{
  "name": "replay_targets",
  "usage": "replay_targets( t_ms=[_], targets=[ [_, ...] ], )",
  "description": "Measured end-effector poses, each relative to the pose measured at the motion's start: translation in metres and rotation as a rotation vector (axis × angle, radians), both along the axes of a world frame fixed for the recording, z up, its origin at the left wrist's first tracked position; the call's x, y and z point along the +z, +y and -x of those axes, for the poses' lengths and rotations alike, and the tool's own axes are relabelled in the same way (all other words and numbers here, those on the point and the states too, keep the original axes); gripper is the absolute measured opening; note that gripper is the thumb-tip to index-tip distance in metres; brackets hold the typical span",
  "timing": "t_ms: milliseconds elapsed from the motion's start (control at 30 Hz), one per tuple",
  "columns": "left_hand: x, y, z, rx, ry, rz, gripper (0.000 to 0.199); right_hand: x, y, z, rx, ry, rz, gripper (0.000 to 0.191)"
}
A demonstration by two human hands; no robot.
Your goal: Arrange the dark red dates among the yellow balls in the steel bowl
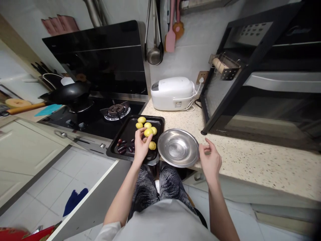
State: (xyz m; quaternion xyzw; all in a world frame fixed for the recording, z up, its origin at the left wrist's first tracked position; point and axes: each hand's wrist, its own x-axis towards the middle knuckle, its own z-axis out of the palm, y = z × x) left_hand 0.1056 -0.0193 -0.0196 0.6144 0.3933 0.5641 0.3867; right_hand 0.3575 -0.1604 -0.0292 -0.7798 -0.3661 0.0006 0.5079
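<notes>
My left hand [141, 144] is closed around a lemon [148, 132] above a black baking tray [129, 129]. Several other yellow lemons, one of them a spotted lemon [152, 145], lie at the tray's right side. Small, long, dark purple fruits [122, 149] that look like grapes are spread over its lower left part. Beside the tray stands a shallow metal bowl [178, 147] with nothing visible in it. My right hand [211, 160] is at the bowl's right rim, thumb and fingers pinching the edge, index finger raised.
A white appliance [173, 93] with a cord stands against the wall. On the left is a gas hob [116, 110] carrying a black wok [69, 95]. A black rack with an oven [271, 117] stands at the right. Below, an open cabinet door [92, 201] juts out.
</notes>
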Motion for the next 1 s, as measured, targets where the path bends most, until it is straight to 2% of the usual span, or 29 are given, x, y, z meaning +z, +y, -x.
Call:
replay_targets(
  t_ms=[33,100,200,267,367,500,600,667,767,1000],
  targets=[
    [0.004,-0.009,-0.003,-0.036,0.011,-0.002,0.037,0.003,-0.004,0.004,-0.031,-0.107,-0.057,0.048],
    [0.015,-0.026,-0.011,-0.121,0.062,-0.015,0.034,0.009,-0.010,0.015,0.034,-0.245,-0.157,0.034],
    [0.028,-0.049,-0.024,-0.308,0.150,-0.025,0.029,0.015,-0.015,0.034,0.339,-0.322,-0.190,0.025],
    [0.031,-0.060,-0.034,-0.416,0.202,-0.037,0.030,0.016,-0.016,0.044,0.540,-0.317,-0.163,0.035],
    [0.027,-0.070,-0.045,-0.474,0.255,-0.061,0.038,0.015,-0.011,0.053,0.670,-0.267,-0.133,0.051],
    [0.020,-0.074,-0.046,-0.435,0.356,-0.117,0.045,0.012,0.000,0.051,0.700,-0.170,-0.083,0.046],
    [0.022,-0.075,-0.037,-0.410,0.569,-0.192,0.036,0.009,0.009,0.044,0.651,-0.126,0.006,0.036],
    [0.024,-0.077,-0.030,-0.454,0.742,-0.238,0.026,0.009,0.015,0.038,0.616,-0.125,0.084,0.034],
    [0.027,-0.081,-0.021,-0.551,0.907,-0.308,0.029,0.013,0.020,0.033,0.612,-0.171,0.222,0.033],
    [0.035,-0.088,0.000,-0.661,0.960,-0.333,0.031,0.026,0.019,0.043,0.668,-0.327,0.482,0.033]
  ],
)
